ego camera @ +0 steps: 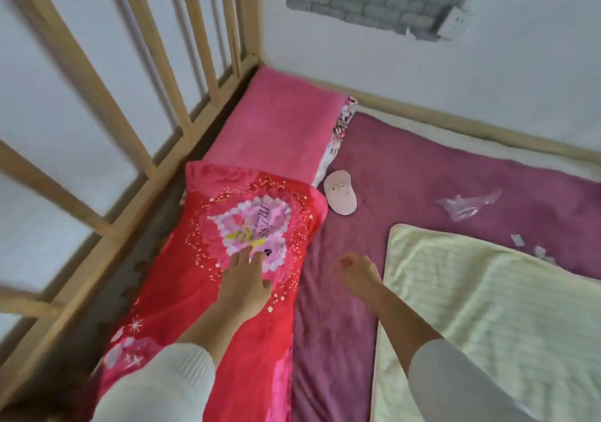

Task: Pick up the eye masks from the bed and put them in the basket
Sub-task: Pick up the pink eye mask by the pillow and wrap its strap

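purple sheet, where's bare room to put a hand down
Bare purple sheet lies between the pink eye mask and the plastic wrapper, and in the strip between the red blanket and the pale quilt. Paper scraps crowd the right.

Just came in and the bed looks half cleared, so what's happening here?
A person is leaning over the bed. The left hand rests flat on a red blanket, and the right hand hovers over the purple sheet, loosely curled and holding nothing. One pink eye mask lies ahead beside the pink pillow, untouched. No basket is in view.
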Motion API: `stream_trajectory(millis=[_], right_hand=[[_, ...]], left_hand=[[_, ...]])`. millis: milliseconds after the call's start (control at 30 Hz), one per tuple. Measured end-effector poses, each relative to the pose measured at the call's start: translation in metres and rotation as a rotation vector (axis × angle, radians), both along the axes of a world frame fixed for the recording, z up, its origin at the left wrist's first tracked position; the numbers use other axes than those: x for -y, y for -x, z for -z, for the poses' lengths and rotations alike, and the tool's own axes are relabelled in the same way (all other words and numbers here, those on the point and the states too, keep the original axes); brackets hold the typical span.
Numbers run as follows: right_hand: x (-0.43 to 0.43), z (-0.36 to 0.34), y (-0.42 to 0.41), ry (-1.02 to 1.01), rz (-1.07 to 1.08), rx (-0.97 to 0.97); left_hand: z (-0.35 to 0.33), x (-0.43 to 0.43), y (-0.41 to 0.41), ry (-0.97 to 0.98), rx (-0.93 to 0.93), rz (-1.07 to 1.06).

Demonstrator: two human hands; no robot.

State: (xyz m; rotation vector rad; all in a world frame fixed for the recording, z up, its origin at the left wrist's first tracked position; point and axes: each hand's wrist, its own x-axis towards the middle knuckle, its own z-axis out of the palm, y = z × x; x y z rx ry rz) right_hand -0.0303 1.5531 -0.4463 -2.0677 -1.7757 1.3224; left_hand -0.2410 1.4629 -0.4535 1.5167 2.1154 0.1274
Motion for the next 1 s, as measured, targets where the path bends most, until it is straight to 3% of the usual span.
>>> stream_trajectory(millis=[267,433,600,767,867,1000], right_hand=[[-0.127,0.084,-0.013,0.105,0.035,0.105],[-0.192,0.159,-0.013,0.110,0.083,0.154],[-0.236,0.218,0.000,0.040,0.418,-0.008],[-0.262,0.229,0.017,-0.011,0.730,-0.192],[-0.252,0.204,0.023,-0.166,0.564,-0.125],[-0.210,0.146,0.023,-0.388,0.205,-0.075]], left_hand=[[0.094,-0.134,0.012,-0.018,-0.057,0.063],[0.172,-0.170,0.020,0.020,-0.067,0.128],[0.220,-0.162,0.023,-0.104,-0.252,0.192],[0.233,-0.158,0.025,-0.150,-0.250,0.200],[0.219,-0.161,0.024,-0.113,-0.142,0.170],[0.179,-0.176,0.020,-0.047,0.240,-0.042]])
